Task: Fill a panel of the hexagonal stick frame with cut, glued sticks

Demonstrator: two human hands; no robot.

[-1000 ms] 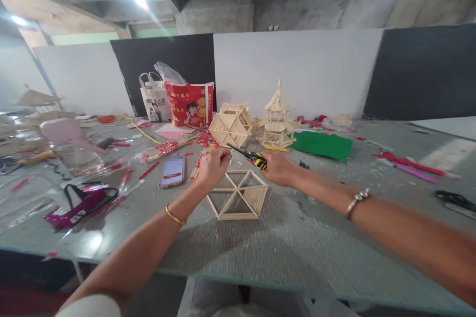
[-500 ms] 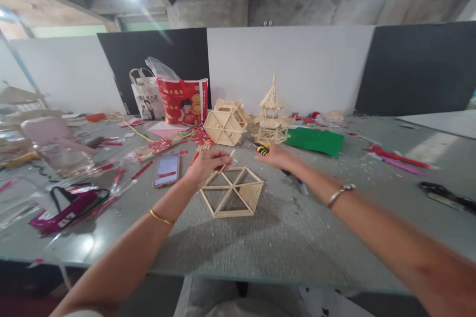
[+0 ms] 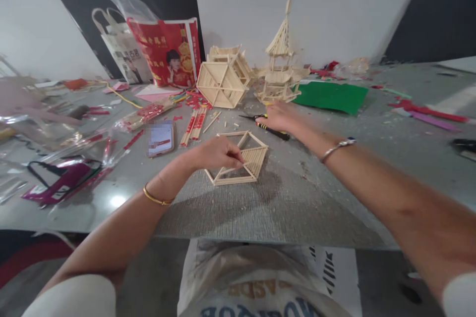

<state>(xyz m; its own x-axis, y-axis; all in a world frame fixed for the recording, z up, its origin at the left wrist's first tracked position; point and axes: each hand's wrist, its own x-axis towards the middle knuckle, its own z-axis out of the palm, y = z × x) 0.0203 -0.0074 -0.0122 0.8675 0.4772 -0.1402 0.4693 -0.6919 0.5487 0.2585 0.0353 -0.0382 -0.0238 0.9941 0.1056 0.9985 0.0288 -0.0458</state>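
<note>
My left hand [image 3: 219, 152] is closed in a pinch over the middle of a hexagonal frame of thin wooden sticks [image 3: 236, 181]. A stick seems to be at its fingertips, mostly hidden by them. One triangular section of the frame, on the right, is filled with parallel sticks [image 3: 255, 159]; the left part lies behind the hand. My right hand [image 3: 281, 118], slightly blurred, curls over black and yellow cutters [image 3: 275, 132] lying on the table just beyond the frame. Their dark jaws point left.
Behind stand a hexagonal stick model [image 3: 222, 84] and a pagoda model [image 3: 279, 77]. Red-printed stick bundles [image 3: 194, 126] and a phone [image 3: 161, 137] lie left. A green sheet [image 3: 330, 96] is at the back right, a red bag [image 3: 163, 54] at the back left.
My left hand has lowered from above the frame's far edge to its centre, bringing the stick down. The right hand stays at the cutters. The view has tilted down.
</note>
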